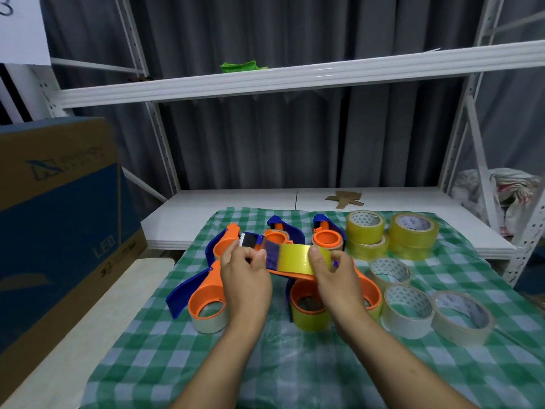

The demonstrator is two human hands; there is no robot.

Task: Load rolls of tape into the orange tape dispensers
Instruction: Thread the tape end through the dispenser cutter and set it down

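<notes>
I hold an orange and blue tape dispenser [256, 242] with a yellow tape roll [296, 258] on it, above the checked cloth. My left hand [244, 273] pinches the pulled-out tape strip near the dispenser's blade end. My right hand [336, 278] grips the roll end of the dispenser, thumb on the yellow roll. Below lie a loaded dispenser with a whitish roll [206, 305] at the left and one with a yellow roll [309, 308] under my right hand. Two more dispensers [327, 236] lie behind.
Loose yellow tape rolls [413, 231] are stacked at the back right, whitish rolls [408, 309] at the near right, all on the green checked cloth [177, 349]. A large cardboard box [59, 216] stands at the left. White shelving [295, 75] rises behind.
</notes>
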